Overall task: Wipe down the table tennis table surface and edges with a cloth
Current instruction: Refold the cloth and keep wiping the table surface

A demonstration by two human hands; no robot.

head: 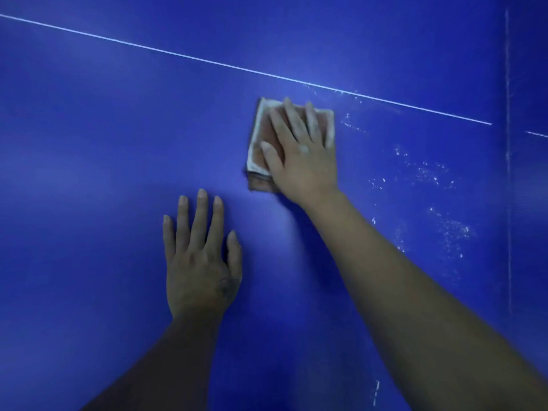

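1. Step in hand: we judge the wiping of the top to be under way; the right hand point(302, 155) lies flat on the folded cloth point(258, 143), its grip open, fingers straight and pressing the cloth down rather than curled round it; the cloth sits on the blue surface point(89, 143), just below the white line point(207, 59).
2. The left hand point(198, 262) rests palm-down on the surface, near the cloth and apart from it, grip open and holding nothing; we take it for a brace.
3. Next move: white specks point(430, 173) lie scattered to the right of the cloth; we judge the stroke should carry the cloth across them, with even pressure so that it does not slip from under the palm.
4. Surroundings: a thin vertical seam point(507, 173) runs beyond the specks; so far as we see, it alone lies in the way of that stroke; no outer edge is plainly in view, so we cannot judge the edges.
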